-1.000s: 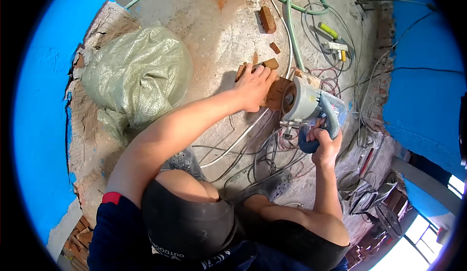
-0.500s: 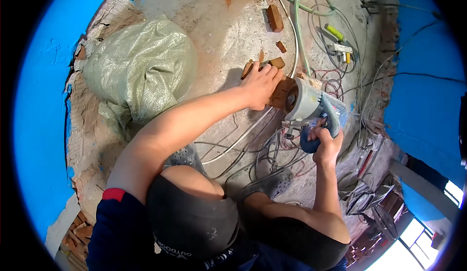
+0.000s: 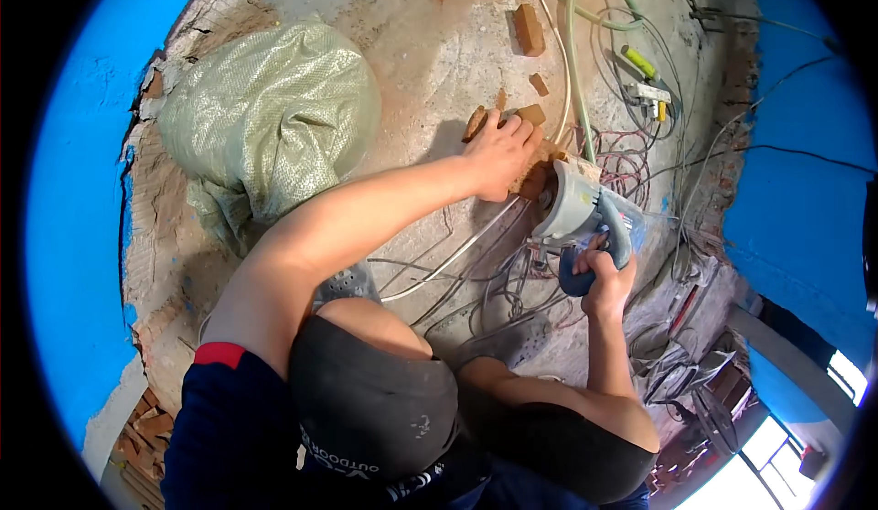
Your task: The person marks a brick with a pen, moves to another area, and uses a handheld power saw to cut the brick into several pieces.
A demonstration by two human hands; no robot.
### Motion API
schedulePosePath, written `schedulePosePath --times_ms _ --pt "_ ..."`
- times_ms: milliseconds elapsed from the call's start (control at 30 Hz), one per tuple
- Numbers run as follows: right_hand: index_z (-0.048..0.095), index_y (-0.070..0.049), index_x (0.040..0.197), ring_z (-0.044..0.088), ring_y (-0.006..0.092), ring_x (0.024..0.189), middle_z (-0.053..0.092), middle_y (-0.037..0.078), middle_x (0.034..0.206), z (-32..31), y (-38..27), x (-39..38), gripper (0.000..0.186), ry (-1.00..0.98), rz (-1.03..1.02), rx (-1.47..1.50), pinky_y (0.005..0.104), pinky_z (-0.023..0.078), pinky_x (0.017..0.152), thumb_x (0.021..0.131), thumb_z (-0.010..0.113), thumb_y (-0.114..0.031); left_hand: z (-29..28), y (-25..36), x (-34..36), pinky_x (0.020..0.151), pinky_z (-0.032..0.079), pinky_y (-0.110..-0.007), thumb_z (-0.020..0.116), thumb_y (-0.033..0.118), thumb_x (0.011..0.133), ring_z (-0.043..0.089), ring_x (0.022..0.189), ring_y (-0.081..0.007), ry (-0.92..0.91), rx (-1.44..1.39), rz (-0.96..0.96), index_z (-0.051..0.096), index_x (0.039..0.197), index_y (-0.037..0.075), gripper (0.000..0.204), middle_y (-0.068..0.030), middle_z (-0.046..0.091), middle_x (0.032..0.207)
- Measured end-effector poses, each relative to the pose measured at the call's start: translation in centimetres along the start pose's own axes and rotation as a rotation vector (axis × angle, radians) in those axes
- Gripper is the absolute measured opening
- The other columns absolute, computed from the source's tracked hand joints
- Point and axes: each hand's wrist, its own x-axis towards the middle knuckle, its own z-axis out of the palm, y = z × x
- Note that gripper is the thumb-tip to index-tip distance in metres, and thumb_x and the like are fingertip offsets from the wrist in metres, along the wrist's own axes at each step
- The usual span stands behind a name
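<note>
Under left hand (image 3: 505, 161): brick (image 3: 531, 179) is clasped, partly covered.
At right hand (image 3: 604, 279): saw (image 3: 576, 206) is gripped; blade (image 3: 550, 193) is indistinct.

Blue walls (image 3: 73, 208), dusty concrete floor (image 3: 402, 62), bright window (image 3: 754, 473)

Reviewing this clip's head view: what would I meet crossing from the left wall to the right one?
Left blue wall → woven sack → left hand → power cutter → white power strip → right blue wall.
</note>
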Motion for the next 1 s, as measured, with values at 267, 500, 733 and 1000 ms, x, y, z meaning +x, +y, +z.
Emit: schedulePosePath --times_ms 267,500,733,1000 --pt "0.051 0.001 0.095 0.048 0.0171 0.056 0.051 0.008 0.079 -0.3 -0.1 -1.2 0.021 0.069 -0.001 0.036 0.0331 0.045 0.054 0.074 0.054 0.001 -1.1 0.4 1.0 0.112 0.025 -0.055 0.077 0.017 0.063 0.040 0.126 -0.0343 -0.058 -0.012 0.035 0.031 0.147 -0.005 0.098 -0.0184 0.045 0.129" --pt "0.052 0.001 0.094 0.047 0.0170 0.056 0.051 0.008 0.078 -0.1 -0.3 -0.2 0.020 0.077 0.007 0.046 0.0334 0.045 0.054 0.074 0.054 0.001 -0.8 0.3 0.7 0.112 0.024 -0.056 0.078 0.015 0.059 0.041 0.125 -0.0333 -0.043 -0.049 0.018 0.031 0.146 -0.004 0.100 -0.0183 0.045 0.129" --pt "0.052 0.001 0.094 0.047 0.0163 0.055 0.051 0.007 0.078 0.0 -0.4 1.7 0.019 0.090 -0.050 0.006 0.0329 0.045 0.053 0.075 0.055 0.001 -0.9 0.5 0.8 0.106 0.030 -0.054 0.080 0.016 0.057 0.042 0.121 -0.0324 -0.059 -0.012 0.004 0.034 0.143 -0.004 0.100 -0.0169 0.045 0.126" --pt "0.052 0.002 0.097 0.047 0.0167 0.057 0.050 0.009 0.082 -1.8 -4.6 -0.1 0.024 0.104 -0.130 0.147 0.0328 0.044 0.054 0.073 0.054 0.000 -2.4 0.7 0.6 0.108 0.028 -0.049 0.083 0.021 0.056 0.042 0.126 -0.0316 -0.120 -0.183 -0.104 0.032 0.146 -0.005 0.107 -0.0182 0.047 0.128"
